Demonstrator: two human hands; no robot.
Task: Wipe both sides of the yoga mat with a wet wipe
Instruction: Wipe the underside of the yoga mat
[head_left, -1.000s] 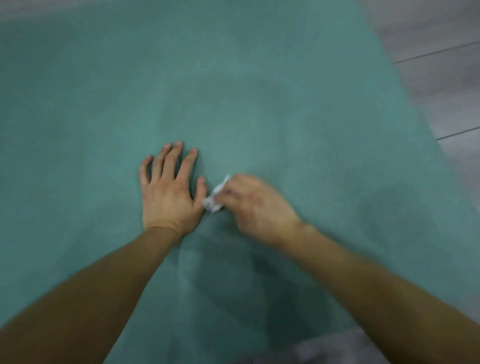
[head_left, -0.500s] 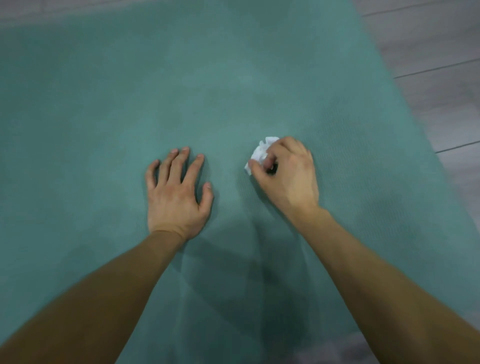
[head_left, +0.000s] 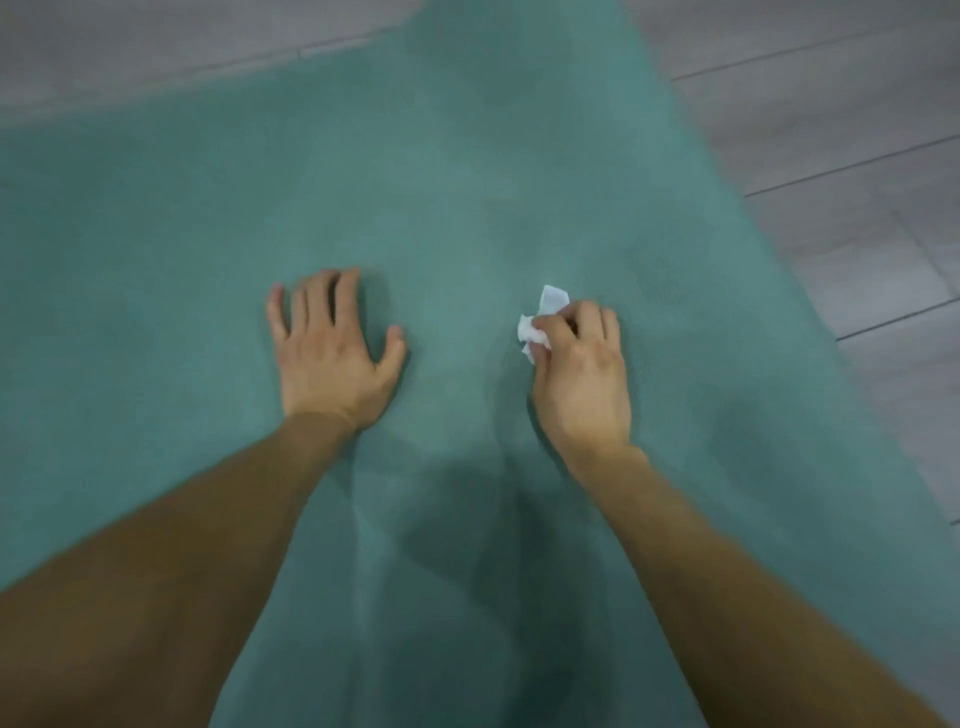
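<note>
Teal yoga mat (head_left: 467, 182) spread flat on the grey floor (head_left: 831, 130), filling most of the view. Left hand (head_left: 332, 358) pressed down on it, fingers straight and spread, pinning it. Right hand (head_left: 584, 374) curled round a crumpled white wet wipe (head_left: 540, 322), held against the mat just right of centre. Probably soft, limp and light, grippy rather than slick; likely best lifted by an edge or corner for turning over
</note>
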